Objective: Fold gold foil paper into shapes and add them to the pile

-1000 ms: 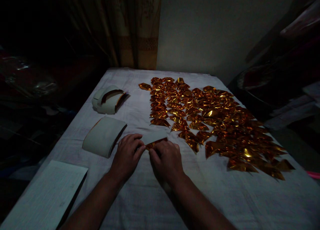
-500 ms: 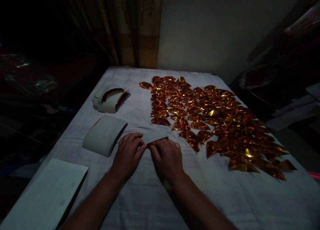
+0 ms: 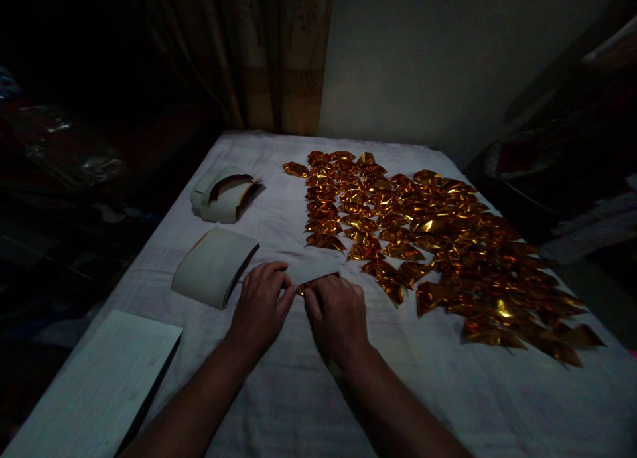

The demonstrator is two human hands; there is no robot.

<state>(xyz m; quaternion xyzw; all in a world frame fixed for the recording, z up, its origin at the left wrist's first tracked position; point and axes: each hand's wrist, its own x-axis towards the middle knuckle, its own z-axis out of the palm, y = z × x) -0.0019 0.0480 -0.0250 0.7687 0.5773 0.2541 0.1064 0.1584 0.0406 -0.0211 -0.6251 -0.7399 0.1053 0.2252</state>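
Note:
My left hand (image 3: 262, 306) and my right hand (image 3: 339, 316) meet over a sheet of foil paper (image 3: 311, 270), pale on its back with a strip of gold showing along the near edge. Both hands are closed on it, thumbs toward each other, fingertips partly hidden. The sheet is partly rolled or folded over, low above the cloth. Left of my left hand lies a curved stack of pale paper sheets (image 3: 215, 267). To the right of my right hand, many shiny gold folded foil pieces (image 3: 358, 209) spread in rough rows.
Farther back on the left stands another curled heap of pale paper (image 3: 223, 196). A flat white pad or booklet (image 3: 99, 385) lies at the near left corner. A white cloth (image 3: 279, 398) covers the table; a curtain (image 3: 279, 60) hangs behind.
The view has shifted slightly, so everything sits a little farther right. My thumbs have moved slightly on the foil paper, and more gold shows between them.

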